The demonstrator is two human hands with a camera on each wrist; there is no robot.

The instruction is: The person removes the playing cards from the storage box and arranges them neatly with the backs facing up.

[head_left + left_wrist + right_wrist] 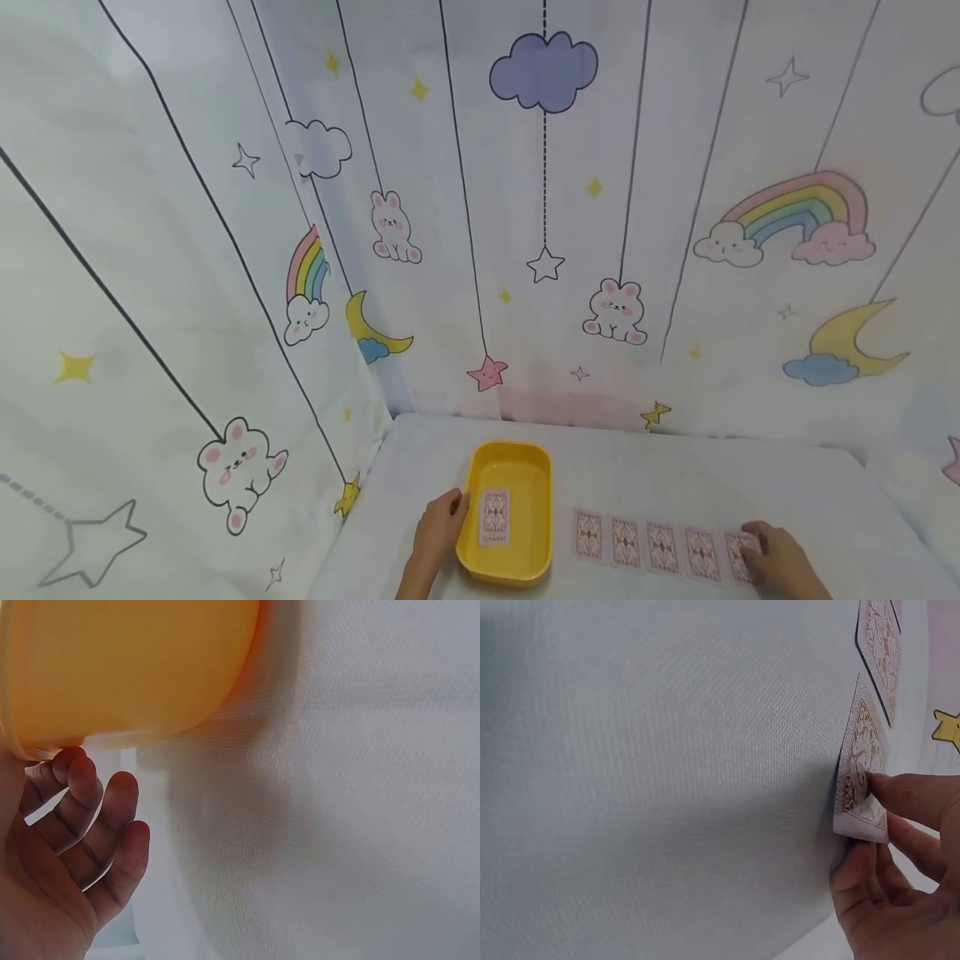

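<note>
My right hand [782,560] is pinching the end card [738,553] at the right of the row. My thumb [917,797] is pressing on its back, and my other fingers are bending under its near end. That end is looking a bit raised from the table [637,471]. The other 4 cards [626,543] are lying flat to its left, backs up, with the nearest sitting just beside it.

My left hand [440,528] is gripping the left rim of the yellow tray [529,535], with its fingers curling a little apart. I cannot tell how hard they are squeezing. Inside the tray, 1 card [495,514] is lying back up, near the left side.

What could go wrong? The end card is thin and I am holding just 1 end, so a weak pinch could let it slip. If my thumb is pushing too hard, the card could bend. If I am swinging it left too low, its edge could bump the next card and mess up the row. If my left hand is pulling or pressing down on the rim, the tray could slide or tip, and the loose card inside could slide too.
</note>
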